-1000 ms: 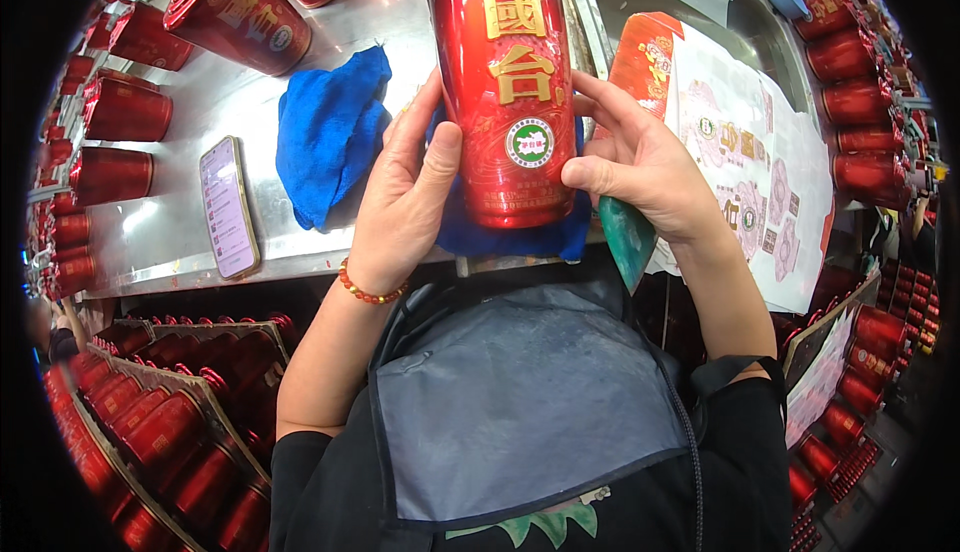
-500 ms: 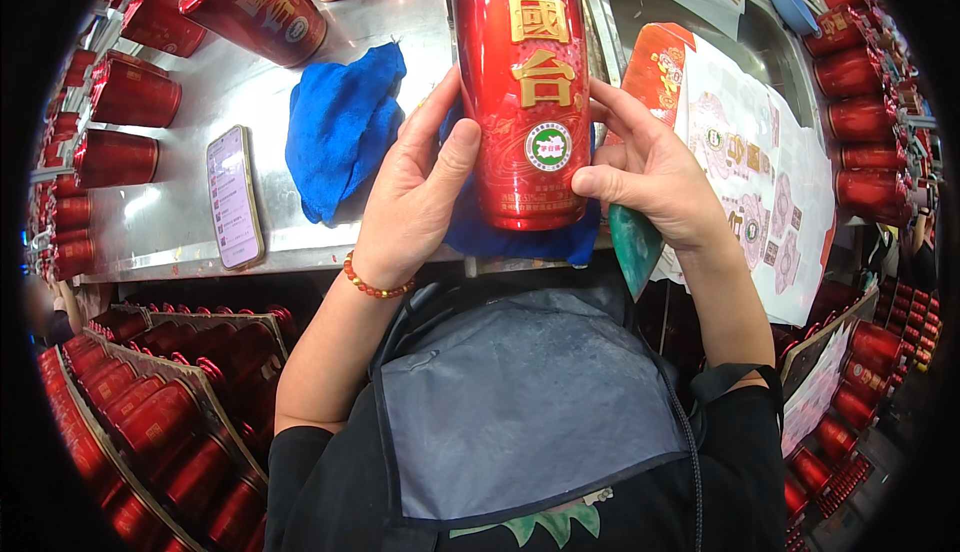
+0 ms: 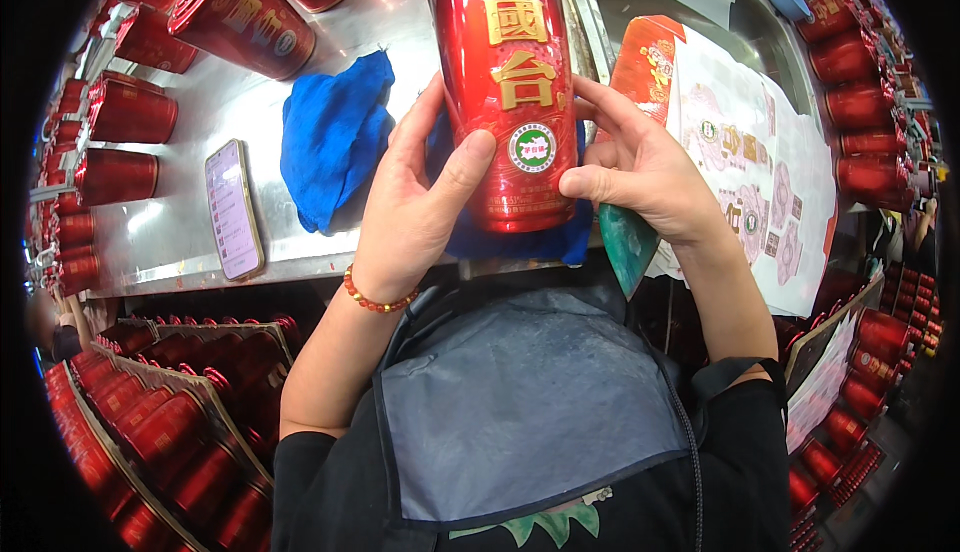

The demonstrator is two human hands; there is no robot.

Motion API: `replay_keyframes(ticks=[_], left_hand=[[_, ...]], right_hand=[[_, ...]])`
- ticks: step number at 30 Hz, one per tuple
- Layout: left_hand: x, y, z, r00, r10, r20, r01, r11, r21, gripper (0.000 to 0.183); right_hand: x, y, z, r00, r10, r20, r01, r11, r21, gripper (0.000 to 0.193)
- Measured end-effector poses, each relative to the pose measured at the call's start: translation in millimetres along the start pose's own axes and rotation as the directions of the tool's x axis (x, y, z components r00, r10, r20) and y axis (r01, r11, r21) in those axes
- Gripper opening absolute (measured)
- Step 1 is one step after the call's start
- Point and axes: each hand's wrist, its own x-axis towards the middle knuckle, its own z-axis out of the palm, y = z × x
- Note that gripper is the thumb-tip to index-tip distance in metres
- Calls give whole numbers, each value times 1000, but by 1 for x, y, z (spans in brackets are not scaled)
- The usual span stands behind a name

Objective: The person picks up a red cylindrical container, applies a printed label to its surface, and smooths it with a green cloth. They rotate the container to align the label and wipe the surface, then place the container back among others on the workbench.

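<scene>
Between the two cupped hands sits a glossy red tapered bottle [image 3: 505, 102] with raised gold characters and a round white-and-green emblem; its neck end runs into the upper edge of the view and is cut off. The left hand [image 3: 420, 192] lies along its left side, thumb on the front; the right hand [image 3: 650, 182] lies along its right side, thumb tip beside the emblem. Both are parted by just the bottle's width and hold it, though the fingertips reaching behind cannot be seen. Beneath the grip shows a blue cloth [image 3: 574, 244], mostly covered; whether the bottle rests on it is hard to tell. Just below the right hand, a flat, pointed green piece [image 3: 628, 250] sticks out, its upper end hidden, so whether it is held is unclear. Left of the grip lie a crumpled bright-blue cloth [image 3: 335, 142] and, farther out, a lit phone [image 3: 235, 212], its screen too small to read. Right of the grip, a white printed sheet [image 3: 740, 142] partly covers a steel sink [image 3: 775, 47].
</scene>
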Motion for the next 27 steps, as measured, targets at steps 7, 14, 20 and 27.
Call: replay_keyframes(ticks=[7, 14, 20, 27], left_hand=[[-2, 10, 7, 1000, -6, 13, 8, 994, -112, 66], [1, 11, 5, 1000, 10, 29, -7, 994, -107, 56], [2, 7, 3, 999, 17, 35, -12, 991, -133, 51], [2, 2, -1, 999, 5, 38, 0, 989, -146, 53]], right_hand=[[0, -4, -2, 999, 7, 38, -8, 1000, 16, 93], [5, 3, -4, 1000, -25, 13, 25, 999, 25, 78], [7, 5, -6, 999, -18, 29, 17, 1000, 25, 76], [13, 21, -7, 993, -117, 4, 117, 993, 34, 71]])
